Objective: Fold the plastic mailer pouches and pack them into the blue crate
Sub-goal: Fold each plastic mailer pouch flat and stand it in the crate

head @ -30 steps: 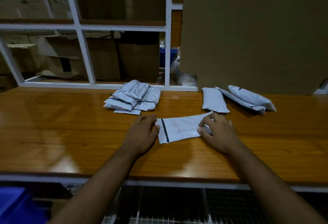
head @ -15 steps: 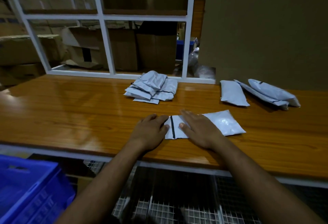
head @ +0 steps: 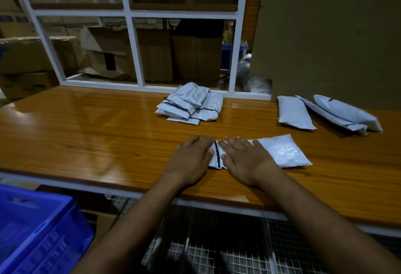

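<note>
A white plastic mailer pouch (head: 282, 153) with a black strip lies flat near the front edge of the wooden counter (head: 86, 135). My left hand (head: 191, 161) rests palm down on its left end. My right hand (head: 247, 161) presses flat on its middle, fingers spread. The pouch's right half shows beyond my right hand. A pile of folded pouches (head: 191, 104) sits further back at the centre. Three more white pouches (head: 325, 113) lie at the back right. The blue crate (head: 36, 234) stands below the counter at the lower left.
A white window frame (head: 134, 50) rises behind the counter, with cardboard boxes (head: 32, 54) beyond it. A large cardboard sheet (head: 325, 30) stands at the back right. Wire mesh (head: 217, 250) lies under the counter's front edge.
My right hand slid left along the pouch, from its right end to its middle beside the left hand. The view swung down and left, so the blue crate came into sight.
</note>
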The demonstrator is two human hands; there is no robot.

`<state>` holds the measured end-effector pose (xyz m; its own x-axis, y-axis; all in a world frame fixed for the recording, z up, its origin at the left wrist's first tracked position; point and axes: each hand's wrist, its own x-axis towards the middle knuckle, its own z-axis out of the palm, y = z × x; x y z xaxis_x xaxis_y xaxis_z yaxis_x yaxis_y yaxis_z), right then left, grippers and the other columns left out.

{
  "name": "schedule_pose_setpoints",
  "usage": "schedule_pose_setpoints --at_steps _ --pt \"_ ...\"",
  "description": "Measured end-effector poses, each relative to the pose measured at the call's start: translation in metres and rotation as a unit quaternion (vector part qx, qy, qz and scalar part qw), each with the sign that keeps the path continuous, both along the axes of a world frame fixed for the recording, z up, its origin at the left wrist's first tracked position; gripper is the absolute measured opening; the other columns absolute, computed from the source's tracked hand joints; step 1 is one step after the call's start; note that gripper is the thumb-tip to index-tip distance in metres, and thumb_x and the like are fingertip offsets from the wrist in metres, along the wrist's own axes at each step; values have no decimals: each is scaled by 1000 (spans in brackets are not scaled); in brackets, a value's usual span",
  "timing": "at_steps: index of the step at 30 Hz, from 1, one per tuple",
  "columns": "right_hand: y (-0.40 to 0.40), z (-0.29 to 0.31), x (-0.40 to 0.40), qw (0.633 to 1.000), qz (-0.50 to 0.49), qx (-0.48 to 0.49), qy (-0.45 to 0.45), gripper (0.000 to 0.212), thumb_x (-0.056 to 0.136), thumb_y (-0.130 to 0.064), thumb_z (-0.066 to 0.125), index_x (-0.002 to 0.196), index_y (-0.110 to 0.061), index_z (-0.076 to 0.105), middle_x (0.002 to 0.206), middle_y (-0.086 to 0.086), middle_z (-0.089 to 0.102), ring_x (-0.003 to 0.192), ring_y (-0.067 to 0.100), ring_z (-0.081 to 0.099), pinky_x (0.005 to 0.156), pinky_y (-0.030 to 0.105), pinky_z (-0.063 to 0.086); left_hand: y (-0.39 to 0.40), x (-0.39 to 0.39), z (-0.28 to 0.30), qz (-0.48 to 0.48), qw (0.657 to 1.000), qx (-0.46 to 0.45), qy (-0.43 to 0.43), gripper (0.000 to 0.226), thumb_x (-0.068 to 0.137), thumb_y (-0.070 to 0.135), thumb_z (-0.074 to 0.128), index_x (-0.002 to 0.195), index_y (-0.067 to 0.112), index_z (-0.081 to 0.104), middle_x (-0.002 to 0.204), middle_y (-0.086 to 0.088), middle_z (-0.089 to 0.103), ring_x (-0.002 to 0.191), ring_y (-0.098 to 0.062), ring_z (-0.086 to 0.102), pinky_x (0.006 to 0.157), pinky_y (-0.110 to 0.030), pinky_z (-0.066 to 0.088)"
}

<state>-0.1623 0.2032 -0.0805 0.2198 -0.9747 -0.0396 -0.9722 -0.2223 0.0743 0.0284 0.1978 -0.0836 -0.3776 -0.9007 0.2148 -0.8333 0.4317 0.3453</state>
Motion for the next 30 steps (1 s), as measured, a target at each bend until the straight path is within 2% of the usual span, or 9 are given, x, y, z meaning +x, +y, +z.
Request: schedule_pose_setpoints --at_steps 3,6,10,14,17,21,24,28,30 --pt "2 -1 -3 1000 2 2 -22 59 105 -52 13 160 -34 5 168 -6 4 154 21 3 122 53 7 -1 -3 3 0 994 37 -104 53 108 46 21 159 35 17 165 11 23 153 -12 13 122 -40 12" --pt "6 1 -5 999 7 -3 -45 58 106 -51 13 160 -32 9 168 -7 6 154 19 4 123 52 7 2 -3 8 -3 987 53 -154 54 108 45 15 161 35 7 167 15 9 154 -12 4 124 -45 3" --pt "14 11 -18 990 8 13 -143 57 108 -47 17 160 -26 13 167 -7 11 154 13 8 124 37 8 4 8 15 -18 980 77 -182 54 108 47 13 160 40 1 167 17 2 155 -13 -2 125 -48 -2" --pt "13 21 -47 997 -2 -22 -75 56 106 -53 24 157 -30 26 164 -7 24 152 13 16 121 42 12 -2 32 22 -16 974 92 -208 54 107 49 13 159 42 -2 167 18 0 154 -14 -7 124 -48 -5" --pt "13 10 -46 997 9 -4 -74 58 106 -53 19 159 -30 18 166 -8 16 153 11 11 123 44 8 -1 41 28 -9 978 109 -178 53 109 44 18 159 40 4 168 14 5 154 -12 -5 125 -46 -4" --pt "8 3 -40 998 -1 2 -59 59 106 -51 16 160 -30 10 167 -9 9 154 13 6 124 49 5 4 14 36 3 988 -1 -152 55 107 28 33 160 30 17 168 7 13 155 -15 4 126 -43 5" --pt "12 3 -36 998 -10 -24 -51 57 106 -48 17 160 -29 13 167 -8 13 154 14 8 124 49 6 3 -25 36 6 989 -62 -133 55 107 28 36 159 23 21 167 3 17 154 -17 9 124 -41 8" --pt "15 0 -35 997 -9 -41 -65 55 108 -43 18 160 -27 15 166 -6 17 153 15 12 124 46 8 5 -74 29 7 985 -21 -171 59 105 26 43 158 12 21 165 -7 23 151 -24 20 123 -40 15" --pt "15 -1 -37 995 -8 -44 -84 53 109 -38 17 160 -25 15 166 -5 17 153 15 12 124 42 8 8 -83 25 4 995 30 -92 50 108 22 39 155 9 29 161 -10 32 147 -25 30 120 -36 23"
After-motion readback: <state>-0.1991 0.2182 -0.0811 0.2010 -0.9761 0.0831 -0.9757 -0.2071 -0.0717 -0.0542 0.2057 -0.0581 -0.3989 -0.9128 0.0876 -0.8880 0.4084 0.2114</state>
